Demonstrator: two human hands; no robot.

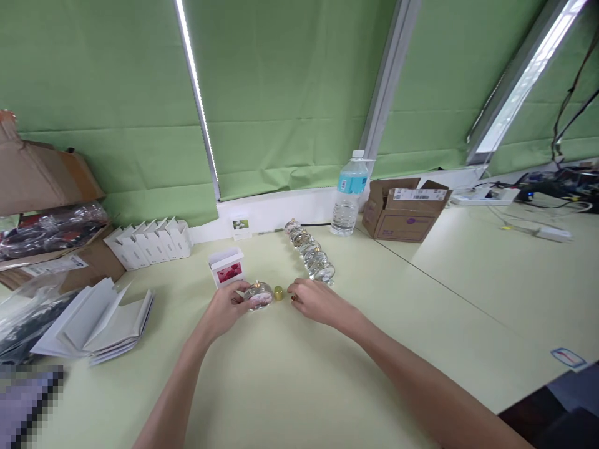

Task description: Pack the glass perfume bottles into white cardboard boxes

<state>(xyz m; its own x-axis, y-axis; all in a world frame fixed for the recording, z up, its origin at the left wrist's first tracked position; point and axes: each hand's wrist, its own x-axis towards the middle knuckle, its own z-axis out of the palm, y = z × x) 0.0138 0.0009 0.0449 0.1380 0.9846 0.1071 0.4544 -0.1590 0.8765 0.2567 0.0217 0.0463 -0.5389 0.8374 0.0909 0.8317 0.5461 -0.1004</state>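
My left hand [228,307] grips a rounded clear glass perfume bottle [259,295] by its left side. The bottle stands on the table, its gold-coloured neck bare at the top. Just right of it a small gold cap [279,293] rests on the table, apart from both hands. My right hand [314,300] is beyond the cap, thumb and fingers drawn together; a small dark reddish spot shows at the fingertips, too small to name. Behind that hand runs a row of several similar glass bottles [311,249]. A white box with a red flower picture [226,267] stands behind my left hand.
A water bottle [347,196] and an open cardboard carton [405,212] stand at the back. White boxes [150,242] line up at the left, with folded white papers [100,324] nearer. A power strip [484,195] with cables lies at the far right.
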